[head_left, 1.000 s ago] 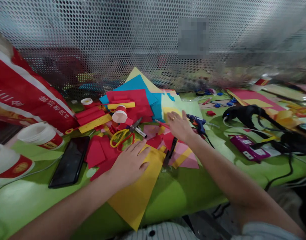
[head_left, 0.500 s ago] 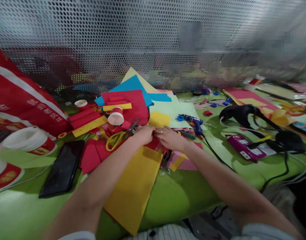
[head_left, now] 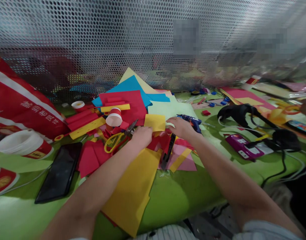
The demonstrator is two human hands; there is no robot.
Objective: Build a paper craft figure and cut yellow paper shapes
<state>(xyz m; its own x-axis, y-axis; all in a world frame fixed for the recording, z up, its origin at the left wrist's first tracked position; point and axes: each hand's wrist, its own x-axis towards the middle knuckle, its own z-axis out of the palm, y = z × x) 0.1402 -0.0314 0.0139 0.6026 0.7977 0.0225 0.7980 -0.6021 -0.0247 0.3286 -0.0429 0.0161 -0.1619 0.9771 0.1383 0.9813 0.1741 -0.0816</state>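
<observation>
A small rectangular yellow paper piece is at one o'clock from the curled left hand, whose grip I cannot tell, and at nine o'clock from the loosely spread right hand. Yellow-handled metal scissors lie at the left hand's nine o'clock.

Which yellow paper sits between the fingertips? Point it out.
The small yellow rectangle, between left hand and right hand; the large yellow sheet and yellow strips lie outside that gap.
</observation>
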